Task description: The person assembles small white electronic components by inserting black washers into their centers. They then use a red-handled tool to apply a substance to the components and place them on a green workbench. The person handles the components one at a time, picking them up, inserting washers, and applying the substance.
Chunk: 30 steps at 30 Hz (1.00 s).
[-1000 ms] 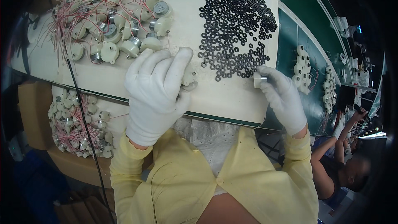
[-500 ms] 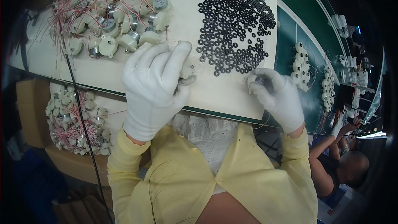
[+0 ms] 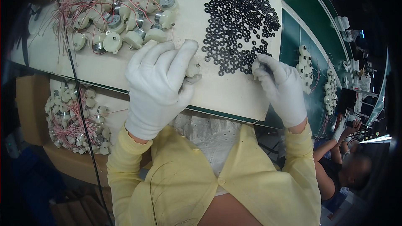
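Observation:
My left hand (image 3: 157, 81), in a white glove, grips a small off-white motor (image 3: 193, 69) between thumb and fingers, just above the near part of the white tabletop. A short shaft shows on its face; the glove hides most of its body. My right hand (image 3: 279, 86), gloved too, is at the near right edge of the spread of black ring washers (image 3: 234, 25). Its thumb and fingers are curled together, and whatever is between the fingertips is hidden.
A heap of similar motors with red and white wires (image 3: 113, 21) covers the far left of the white board (image 3: 222, 96). More lie in a cardboard box (image 3: 31, 113) below left. Rows of motors (image 3: 304, 69) stand on the green surface at right. A black cable (image 3: 79, 100) hangs at left. Another person (image 3: 335, 167) sits at right.
My right hand has moved away from me, up to the edge of the black washers. My left hand keeps its hold on the motor almost in place.

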Each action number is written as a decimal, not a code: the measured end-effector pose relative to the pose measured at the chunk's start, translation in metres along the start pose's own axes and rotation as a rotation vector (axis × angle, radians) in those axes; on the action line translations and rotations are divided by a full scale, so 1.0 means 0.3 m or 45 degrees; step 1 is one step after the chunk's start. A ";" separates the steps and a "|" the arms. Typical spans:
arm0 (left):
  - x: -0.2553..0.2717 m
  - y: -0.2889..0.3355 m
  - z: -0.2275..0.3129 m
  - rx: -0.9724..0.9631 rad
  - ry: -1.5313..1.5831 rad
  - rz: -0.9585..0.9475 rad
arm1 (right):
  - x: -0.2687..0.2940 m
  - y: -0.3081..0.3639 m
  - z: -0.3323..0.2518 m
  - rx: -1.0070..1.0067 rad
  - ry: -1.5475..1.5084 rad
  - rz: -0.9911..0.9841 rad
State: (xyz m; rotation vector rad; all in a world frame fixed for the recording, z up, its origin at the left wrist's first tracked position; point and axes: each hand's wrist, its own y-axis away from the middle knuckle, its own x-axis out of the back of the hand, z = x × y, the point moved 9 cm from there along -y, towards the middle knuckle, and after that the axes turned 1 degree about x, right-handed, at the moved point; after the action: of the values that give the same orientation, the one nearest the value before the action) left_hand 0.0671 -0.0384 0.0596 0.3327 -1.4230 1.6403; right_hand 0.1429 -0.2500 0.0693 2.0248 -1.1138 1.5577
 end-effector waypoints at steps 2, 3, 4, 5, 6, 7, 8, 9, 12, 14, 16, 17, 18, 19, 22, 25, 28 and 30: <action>-0.006 0.005 -0.003 0.010 0.008 -0.032 | 0.001 -0.004 -0.013 0.045 0.158 0.044; -0.010 0.011 -0.005 0.018 0.017 -0.070 | 0.004 -0.005 -0.021 0.070 0.203 0.065; -0.017 0.017 -0.008 0.026 0.026 -0.107 | 0.006 -0.005 -0.030 0.095 0.248 0.085; -0.018 0.019 -0.009 0.025 0.024 -0.107 | 0.008 -0.003 -0.037 0.119 0.293 0.106; -0.019 0.020 -0.009 0.022 0.023 -0.107 | 0.004 -0.003 -0.035 0.117 0.319 0.091; -0.019 0.021 -0.009 0.023 0.019 -0.107 | -0.001 -0.004 -0.032 0.117 0.343 0.074; -0.017 0.019 -0.010 0.031 0.022 -0.106 | -0.005 -0.005 -0.029 0.118 0.367 0.057; -0.014 0.017 -0.009 0.039 0.025 -0.104 | -0.006 -0.003 -0.032 0.147 0.392 0.065; -0.015 0.015 -0.008 0.033 0.038 -0.100 | -0.010 0.005 -0.043 0.202 0.472 0.057; -0.017 0.013 -0.008 0.030 0.037 -0.108 | -0.004 -0.006 -0.063 0.208 0.518 0.004; -0.018 0.014 -0.007 0.034 0.029 -0.124 | -0.003 -0.022 -0.088 0.219 0.567 -0.045; -0.017 0.015 -0.008 0.036 0.023 -0.125 | -0.004 -0.027 -0.095 0.224 0.591 -0.070; -0.017 0.017 -0.008 0.037 0.017 -0.126 | -0.007 -0.032 -0.097 0.231 0.619 -0.094; -0.017 0.018 -0.008 0.039 0.013 -0.127 | -0.011 -0.038 -0.095 0.237 0.647 -0.119; -0.018 0.017 -0.008 0.038 0.021 -0.131 | -0.022 -0.041 -0.098 0.251 0.678 -0.162; -0.019 0.019 -0.007 0.020 0.005 -0.111 | -0.024 -0.035 -0.108 0.268 0.706 -0.123; -0.016 0.023 -0.004 0.000 0.003 -0.084 | -0.032 -0.007 -0.100 0.235 0.705 -0.022; -0.016 0.015 -0.002 0.005 0.032 -0.099 | -0.021 0.005 -0.090 0.227 0.621 0.046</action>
State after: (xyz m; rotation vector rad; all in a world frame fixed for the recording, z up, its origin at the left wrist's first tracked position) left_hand 0.0664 -0.0397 0.0532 0.3641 -1.3719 1.5794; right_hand 0.1237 -0.2302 0.0722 1.5912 -0.8475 2.0820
